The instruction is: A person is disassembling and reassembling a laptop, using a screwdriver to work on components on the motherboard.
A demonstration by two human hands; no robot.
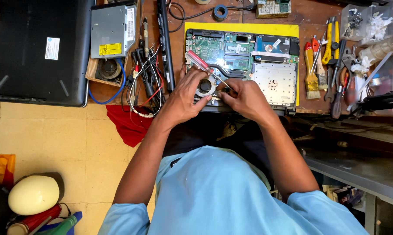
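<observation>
An opened laptop [274,80] lies bottom-up on a yellow mat [242,28], its green circuit board, drive and round cooling fan [204,86] exposed. My left hand [185,98] grips a screwdriver with a red and clear handle [198,61]; its shaft slants down to the right past the fan. My right hand [244,98] rests on the laptop's near edge, fingers pinched at the screwdriver's tip, right of the fan. What the fingertips hold is hidden.
A closed black laptop [40,48] lies far left. An optical drive [113,30], a loose fan [108,68], tangled cables [146,82] and a long black battery bar [166,43] sit left of the mat. Brushes [311,69], pliers and screwdrivers [335,65] lie right. A red cloth [129,124] hangs off the edge.
</observation>
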